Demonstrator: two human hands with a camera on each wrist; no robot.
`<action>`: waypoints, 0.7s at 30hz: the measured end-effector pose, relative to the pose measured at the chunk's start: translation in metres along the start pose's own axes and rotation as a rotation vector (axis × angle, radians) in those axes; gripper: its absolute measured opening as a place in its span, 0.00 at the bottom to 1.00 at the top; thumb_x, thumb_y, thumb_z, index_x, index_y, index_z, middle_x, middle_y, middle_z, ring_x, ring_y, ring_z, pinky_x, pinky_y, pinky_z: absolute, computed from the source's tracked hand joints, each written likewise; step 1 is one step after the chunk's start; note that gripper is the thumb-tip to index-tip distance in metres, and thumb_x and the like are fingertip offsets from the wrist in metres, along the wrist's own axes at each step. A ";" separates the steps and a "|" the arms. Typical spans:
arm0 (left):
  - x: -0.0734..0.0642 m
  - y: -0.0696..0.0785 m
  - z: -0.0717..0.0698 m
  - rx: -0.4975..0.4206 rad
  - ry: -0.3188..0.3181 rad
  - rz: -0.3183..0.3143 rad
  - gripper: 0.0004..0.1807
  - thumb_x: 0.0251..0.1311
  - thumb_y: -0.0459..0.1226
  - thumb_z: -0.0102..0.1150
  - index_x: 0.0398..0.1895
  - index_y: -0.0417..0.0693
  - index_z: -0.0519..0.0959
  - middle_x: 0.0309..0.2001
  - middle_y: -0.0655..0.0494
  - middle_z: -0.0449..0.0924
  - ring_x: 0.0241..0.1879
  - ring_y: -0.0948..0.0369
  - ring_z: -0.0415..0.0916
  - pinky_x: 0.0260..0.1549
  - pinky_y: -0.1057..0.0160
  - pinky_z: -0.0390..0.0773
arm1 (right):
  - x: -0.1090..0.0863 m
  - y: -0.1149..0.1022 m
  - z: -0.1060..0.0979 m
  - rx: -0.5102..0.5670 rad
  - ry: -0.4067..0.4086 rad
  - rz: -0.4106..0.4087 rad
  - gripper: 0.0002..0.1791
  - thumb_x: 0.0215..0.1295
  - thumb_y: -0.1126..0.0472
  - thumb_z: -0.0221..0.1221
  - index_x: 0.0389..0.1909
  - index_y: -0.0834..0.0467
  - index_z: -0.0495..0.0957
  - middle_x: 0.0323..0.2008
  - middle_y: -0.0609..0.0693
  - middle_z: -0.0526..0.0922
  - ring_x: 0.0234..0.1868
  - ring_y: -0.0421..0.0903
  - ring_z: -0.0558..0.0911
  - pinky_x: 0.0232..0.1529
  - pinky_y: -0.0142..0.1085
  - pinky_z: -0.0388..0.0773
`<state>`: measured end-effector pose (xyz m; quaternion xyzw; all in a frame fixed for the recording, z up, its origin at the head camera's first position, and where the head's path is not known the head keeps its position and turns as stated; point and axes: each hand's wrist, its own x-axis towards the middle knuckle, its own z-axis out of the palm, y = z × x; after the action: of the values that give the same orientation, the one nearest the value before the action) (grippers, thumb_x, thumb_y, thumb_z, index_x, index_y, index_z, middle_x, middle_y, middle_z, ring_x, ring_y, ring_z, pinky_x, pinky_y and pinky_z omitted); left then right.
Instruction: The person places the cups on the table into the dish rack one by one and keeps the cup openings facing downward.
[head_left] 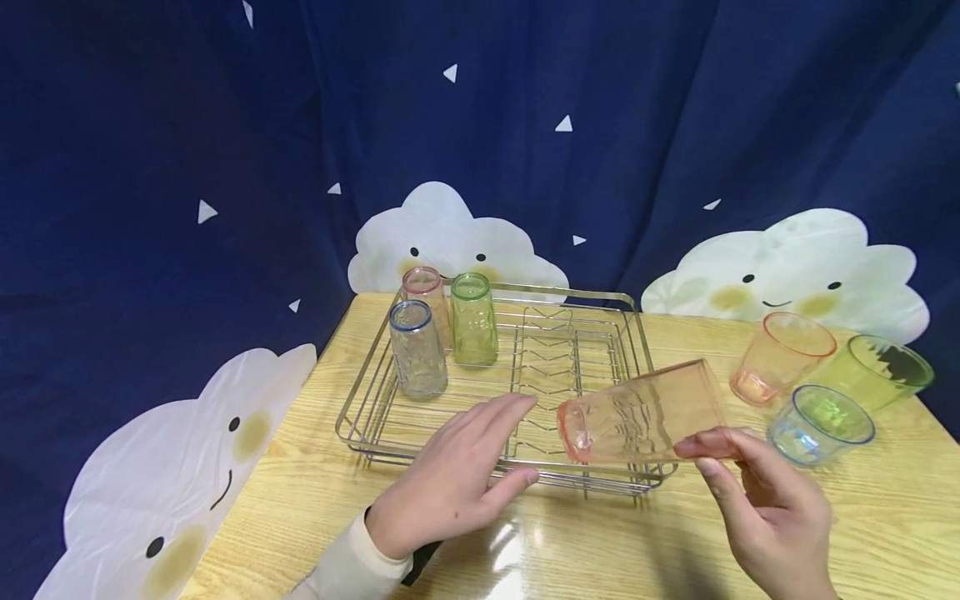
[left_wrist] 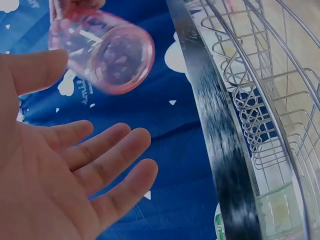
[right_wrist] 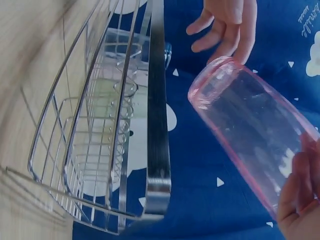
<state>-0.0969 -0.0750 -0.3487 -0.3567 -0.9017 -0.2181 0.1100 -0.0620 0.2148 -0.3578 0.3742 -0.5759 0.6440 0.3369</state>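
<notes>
My right hand (head_left: 776, 508) pinches a clear salmon-pink tumbler (head_left: 637, 412) by its rim end, fingers and thumb on either side of the wall. The tumbler lies nearly on its side in the air over the right front of a wire dish rack (head_left: 600, 293), its thick base pointing left. In the left wrist view the round base of the tumbler (left_wrist: 122, 60) faces the camera. My left hand (head_left: 457, 479), fingers extended and thumb apart, hovers above the rack's front edge, left of the base and holding nothing. In the right wrist view, its fingers (right_wrist: 230, 40) appear beyond the base.
Upside down at the rack's left stand a blue-rimmed tumbler (head_left: 418, 354), a pink tumbler (head_left: 425, 287) and a green tumbler (head_left: 474, 325). On the table's right are an orange cup (head_left: 780, 358), a yellow-green cup (head_left: 881, 375) and a short blue-rimmed cup (head_left: 817, 429). A dark blue curtain (head_left: 480, 125) hangs behind.
</notes>
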 end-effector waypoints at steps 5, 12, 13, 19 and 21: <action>0.001 0.002 0.003 -0.008 0.076 0.033 0.42 0.61 0.56 0.62 0.74 0.50 0.60 0.69 0.54 0.71 0.69 0.56 0.70 0.66 0.54 0.74 | 0.001 0.003 0.012 0.097 0.018 -0.087 0.12 0.59 0.85 0.54 0.42 0.90 0.70 0.42 0.64 0.86 0.48 0.51 0.85 0.55 0.31 0.81; 0.004 0.005 0.006 -0.016 0.131 0.070 0.45 0.57 0.59 0.64 0.73 0.49 0.61 0.68 0.56 0.72 0.67 0.59 0.72 0.65 0.57 0.75 | 0.006 0.000 0.030 0.138 0.029 -0.135 0.13 0.61 0.83 0.54 0.45 0.89 0.69 0.44 0.63 0.86 0.49 0.50 0.86 0.56 0.31 0.81; 0.004 0.005 0.006 -0.020 0.127 0.069 0.45 0.57 0.60 0.64 0.73 0.49 0.61 0.68 0.56 0.72 0.67 0.59 0.72 0.65 0.57 0.74 | 0.007 -0.001 0.032 0.144 0.032 -0.139 0.14 0.62 0.83 0.54 0.46 0.89 0.68 0.44 0.63 0.86 0.49 0.50 0.86 0.56 0.31 0.81; 0.004 0.007 0.007 -0.029 0.155 0.077 0.45 0.57 0.58 0.65 0.73 0.49 0.61 0.67 0.56 0.74 0.66 0.59 0.73 0.64 0.58 0.75 | 0.005 -0.001 0.036 0.191 0.033 -0.142 0.14 0.61 0.84 0.53 0.47 0.89 0.68 0.45 0.64 0.85 0.50 0.52 0.85 0.56 0.32 0.81; 0.004 0.006 0.006 -0.028 0.211 0.115 0.44 0.55 0.55 0.68 0.72 0.47 0.63 0.65 0.55 0.75 0.64 0.59 0.75 0.63 0.59 0.77 | 0.002 0.000 0.035 0.195 0.027 -0.121 0.13 0.61 0.84 0.53 0.46 0.89 0.68 0.46 0.64 0.85 0.51 0.52 0.86 0.56 0.32 0.82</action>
<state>-0.0958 -0.0654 -0.3509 -0.3845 -0.8600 -0.2603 0.2116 -0.0595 0.1802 -0.3540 0.4306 -0.4823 0.6805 0.3447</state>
